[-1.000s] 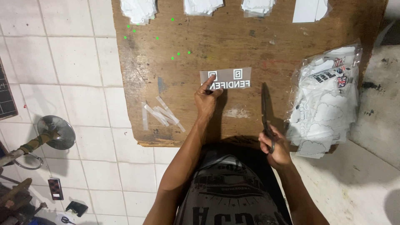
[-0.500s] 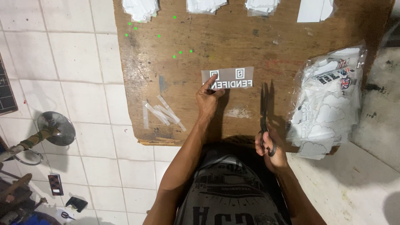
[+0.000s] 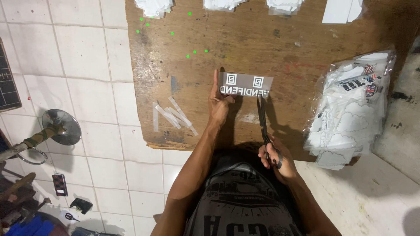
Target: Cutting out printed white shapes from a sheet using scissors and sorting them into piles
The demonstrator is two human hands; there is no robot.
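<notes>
Left hand [image 3: 220, 102] pinches grey printed strip [image 3: 245, 84] mid-board [image 3: 262, 39], at its left end; right hand [image 3: 275, 158] grips scissors [image 3: 263, 121], blades at its near edge. Risk: strip slips, cut runs crooked into the print

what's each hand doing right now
Left hand: fingers pinching the left end of the grey printed strip on the wooden board.
Right hand: closed on black scissors.
</notes>
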